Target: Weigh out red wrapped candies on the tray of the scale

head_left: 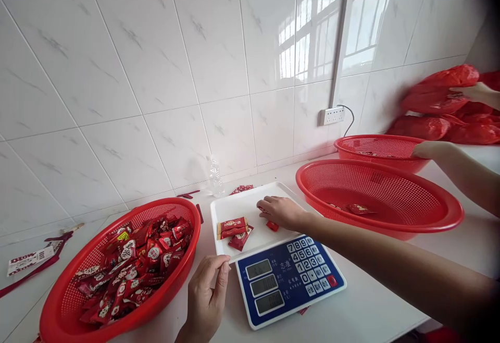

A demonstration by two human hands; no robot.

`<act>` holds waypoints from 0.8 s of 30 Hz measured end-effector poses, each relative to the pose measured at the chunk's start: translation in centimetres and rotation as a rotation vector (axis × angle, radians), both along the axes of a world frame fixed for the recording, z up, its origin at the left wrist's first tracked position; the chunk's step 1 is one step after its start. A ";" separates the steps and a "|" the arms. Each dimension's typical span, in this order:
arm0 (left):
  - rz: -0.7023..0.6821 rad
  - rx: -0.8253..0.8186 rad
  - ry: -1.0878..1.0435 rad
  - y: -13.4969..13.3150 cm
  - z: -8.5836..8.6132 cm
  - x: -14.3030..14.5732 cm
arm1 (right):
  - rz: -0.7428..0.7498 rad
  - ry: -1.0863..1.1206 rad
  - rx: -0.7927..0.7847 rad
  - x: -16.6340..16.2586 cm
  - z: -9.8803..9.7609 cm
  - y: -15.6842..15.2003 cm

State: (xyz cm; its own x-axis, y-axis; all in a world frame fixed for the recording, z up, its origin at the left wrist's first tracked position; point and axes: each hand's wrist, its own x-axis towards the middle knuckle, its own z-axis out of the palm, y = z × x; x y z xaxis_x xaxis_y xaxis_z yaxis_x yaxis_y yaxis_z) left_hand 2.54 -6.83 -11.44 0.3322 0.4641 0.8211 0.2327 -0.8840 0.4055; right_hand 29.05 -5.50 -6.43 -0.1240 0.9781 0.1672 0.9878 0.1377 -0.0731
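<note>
My right hand [281,211] rests on the white tray [238,208] of a blue digital scale [287,280]. Its fingers are curled over a small red candy packet [272,225] that peeks out beneath them. Two more red packets [234,231] lie on the tray's left part. My left hand [205,296] hovers at the tray's front left corner, thumb and fingers pinched together; what they hold, if anything, is hidden. To its left stands a red basket [70,301] heaped with several red wrapped candies [133,265].
A large red basket [449,212] with a few packets sits to the right of the scale, a second one [351,147] behind it. Another person's hands [429,150] reach over red plastic bags [437,93] at far right. A wall socket [332,115] and tiled wall stand behind.
</note>
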 end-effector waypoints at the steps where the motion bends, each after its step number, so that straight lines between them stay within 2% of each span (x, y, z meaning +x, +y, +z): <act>1: 0.000 0.000 0.000 0.0 0.0 0.0 | -0.021 0.011 0.016 0.3 0.2 -0.1; 5: 0.007 0.004 0.004 0.1 -0.1 0.0 | -0.070 0.060 0.038 1.7 1.7 -0.5; 9: 0.025 0.005 0.003 0.1 0.1 0.0 | 0.018 0.080 -0.138 2.7 3.4 -1.3; 13: 0.025 0.006 -0.002 0.0 0.2 -0.1 | 0.134 0.053 -0.273 1.9 3.7 -2.3; 19: 0.029 0.005 0.002 0.0 0.1 -0.1 | 0.082 -0.028 -0.216 0.3 2.7 -2.5; 24: 0.031 0.005 0.005 -0.1 0.4 -0.1 | -0.103 -0.092 -0.056 3.4 4.0 -2.8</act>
